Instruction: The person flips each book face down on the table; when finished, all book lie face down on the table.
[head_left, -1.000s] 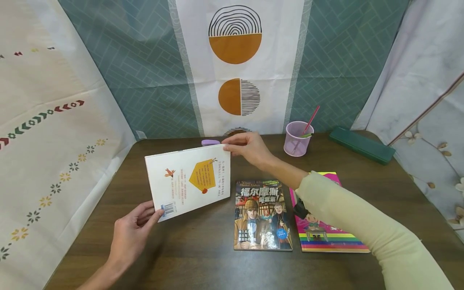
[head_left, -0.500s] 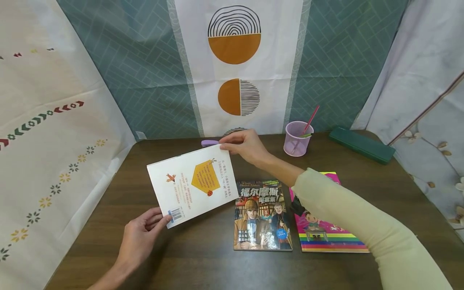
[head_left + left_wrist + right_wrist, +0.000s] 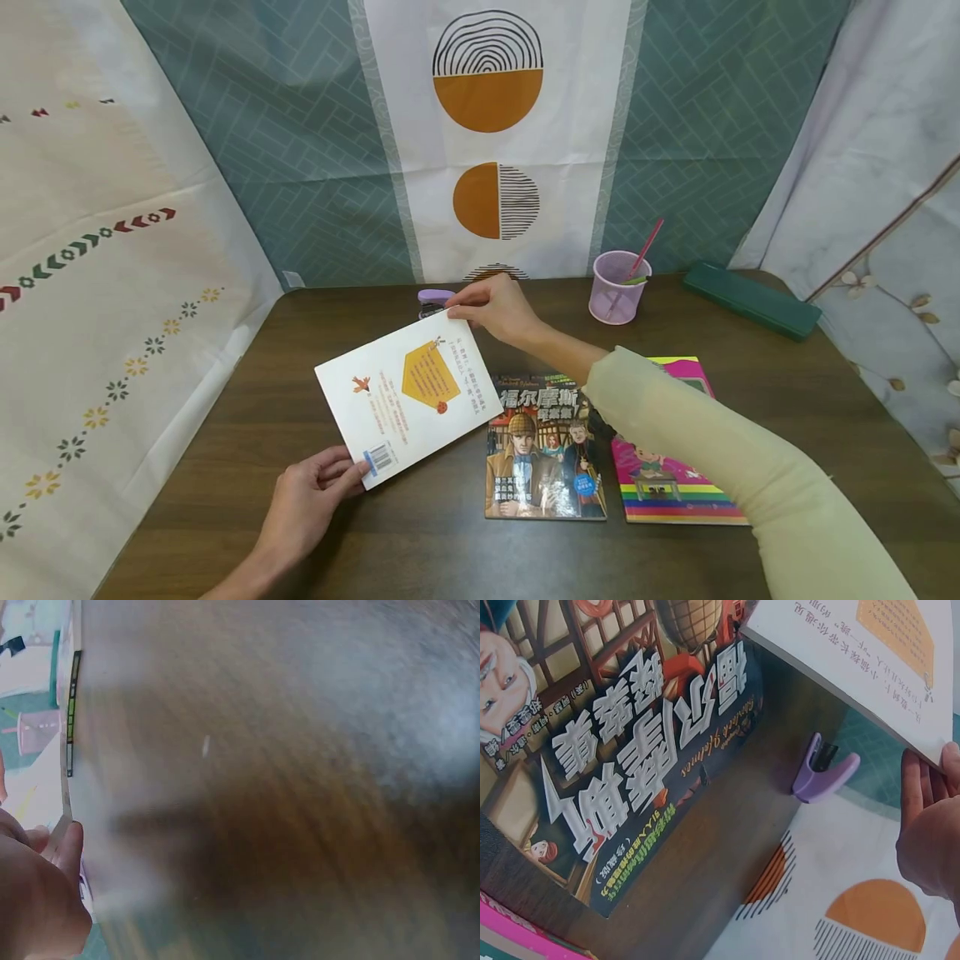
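Note:
A thin white book (image 3: 408, 396), its back cover with a yellow pentagon and a barcode facing up, is held tilted over the table by both hands. My left hand (image 3: 309, 500) pinches the near left corner by the barcode. At the far right corner, my right hand (image 3: 498, 310) pinches the edge between thumb and fingers. Right behind that corner stands a purple stapler (image 3: 826, 771), partly hidden by the book in the head view. To the right lies a detective comic book (image 3: 543, 458), its top left corner overlapped by the white book.
A pink book (image 3: 675, 500) with a rainbow band lies farther right, partly under the right sleeve (image 3: 705, 442). A lilac mesh cup (image 3: 615, 300) with pens and a green case (image 3: 752, 300) stand along the back of the wooden table (image 3: 225, 450). Fabric hangs behind.
The white book has turned clockwise and come lower, its near edge moving toward me. My left hand has shifted right and nearer, my right hand slightly left. More of the stapler shows.

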A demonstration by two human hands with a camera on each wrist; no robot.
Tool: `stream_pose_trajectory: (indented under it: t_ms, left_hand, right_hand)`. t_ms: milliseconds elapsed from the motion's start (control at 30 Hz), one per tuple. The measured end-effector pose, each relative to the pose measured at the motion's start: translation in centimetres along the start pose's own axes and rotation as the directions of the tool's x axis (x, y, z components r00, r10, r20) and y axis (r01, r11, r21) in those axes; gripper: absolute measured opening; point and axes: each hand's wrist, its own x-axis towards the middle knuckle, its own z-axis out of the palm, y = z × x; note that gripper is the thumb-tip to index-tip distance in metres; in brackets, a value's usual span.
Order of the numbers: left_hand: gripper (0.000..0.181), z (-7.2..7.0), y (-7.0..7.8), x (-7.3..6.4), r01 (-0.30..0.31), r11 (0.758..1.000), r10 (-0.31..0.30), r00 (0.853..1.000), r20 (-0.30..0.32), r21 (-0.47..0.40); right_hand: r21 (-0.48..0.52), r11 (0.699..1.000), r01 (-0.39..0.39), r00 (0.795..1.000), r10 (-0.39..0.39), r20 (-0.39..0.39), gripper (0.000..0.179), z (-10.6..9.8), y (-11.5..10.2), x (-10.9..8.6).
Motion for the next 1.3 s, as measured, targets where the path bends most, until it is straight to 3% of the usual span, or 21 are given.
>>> stream_pose_trajectory:
  t_ms: [167,300,433,533,833,1000,1167,1300]
  left_hand:
    - [0.015,0.1,-0.5,0.0,0.049,0.998,-0.049,0.999,0.007,0.043]
    - [0.015,-0.1,-0.7,0.2,0.035,0.988,-0.036,0.999,0.004,0.148]
    - [0.021,-0.5,-0.7,0.4,-0.017,0.947,0.022,1.000,-0.012,0.322]
    - [0.029,-0.7,-0.7,0.4,-0.047,0.912,0.061,0.998,-0.022,0.408]
    - [0.043,-0.7,-1.4,0.3,-0.076,0.897,0.106,0.993,-0.045,0.436]
    - [0.049,-0.7,-1.5,0.5,-0.042,0.859,0.076,0.996,-0.046,0.510]
    - [0.055,-0.8,-1.5,0.6,-0.025,0.823,0.043,0.999,-0.019,0.567]
    - [0.058,-0.9,-1.4,0.8,-0.025,0.810,0.039,0.999,-0.010,0.586]
  right_hand:
    - [-0.035,0.999,-0.013,1.000,0.014,0.028,0.020,0.9,0.4,0.3]
    - [-0.094,0.995,-0.043,0.997,0.049,0.053,0.024,1.4,0.5,0.5]
    - [-0.143,0.986,-0.088,0.993,0.098,0.061,0.031,1.8,0.6,0.6]
    - [-0.121,0.986,-0.117,0.989,0.127,0.077,0.037,2.3,1.0,0.7]
    - [-0.032,0.990,-0.136,0.971,0.140,0.191,0.052,3.7,3.1,1.4]
    - [-0.016,0.989,-0.144,0.960,0.144,0.238,0.057,4.2,3.6,2.0]
    - [-0.019,0.983,-0.185,0.932,0.181,0.314,0.066,4.5,4.2,2.1]
    - [-0.062,0.970,-0.234,0.910,0.241,0.337,0.070,4.8,4.7,2.2]
